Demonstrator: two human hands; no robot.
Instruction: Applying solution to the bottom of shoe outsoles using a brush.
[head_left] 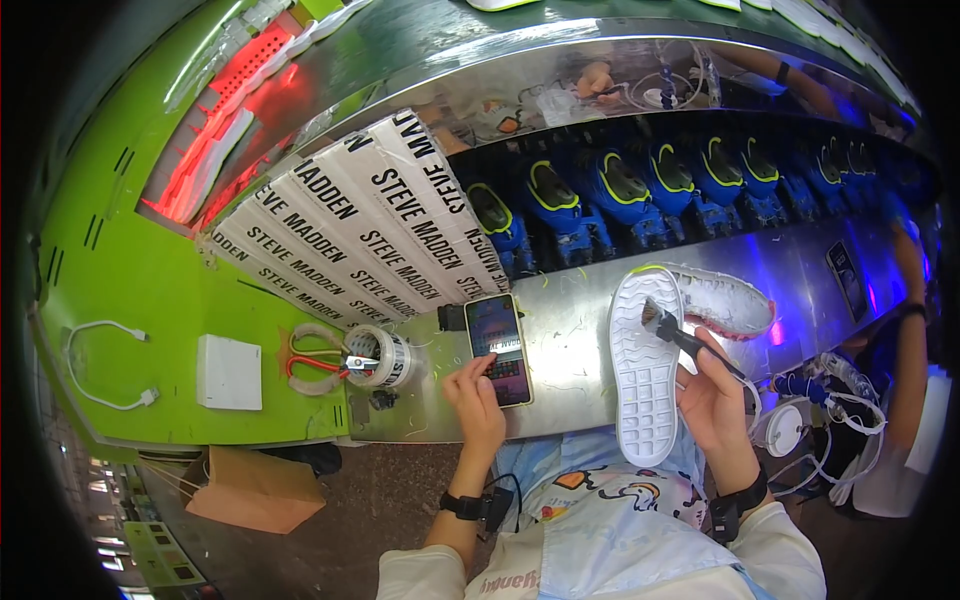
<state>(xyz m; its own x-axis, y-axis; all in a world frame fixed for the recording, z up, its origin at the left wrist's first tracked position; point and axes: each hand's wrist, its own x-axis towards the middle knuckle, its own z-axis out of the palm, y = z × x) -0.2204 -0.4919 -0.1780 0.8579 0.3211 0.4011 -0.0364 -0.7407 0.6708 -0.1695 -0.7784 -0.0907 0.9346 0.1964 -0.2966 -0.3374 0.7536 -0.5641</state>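
My left hand (475, 400) is at the phone (500, 350) on the metal bench, a fingertip on its lit screen; the fingers are partly bent and hold nothing. My right hand (715, 395) grips a brush (690, 342) by its dark handle. The brush's bristles rest on the inner face of a white shoe sole (645, 410), which has a grid of raised ribs. Behind that sole, a second sole (725, 300) lies tilted on the bench. Whether my right fingers also touch the near sole, I cannot tell.
Several blue shoes (622, 180) with yellow-green collars line a dark channel behind the bench. A printed white carton (370, 220) stands left of them. Tape (385, 358) with red-handled scissors (315, 362), and a white box (230, 372) are left. A co-worker's arm (908, 350) reaches in at right.
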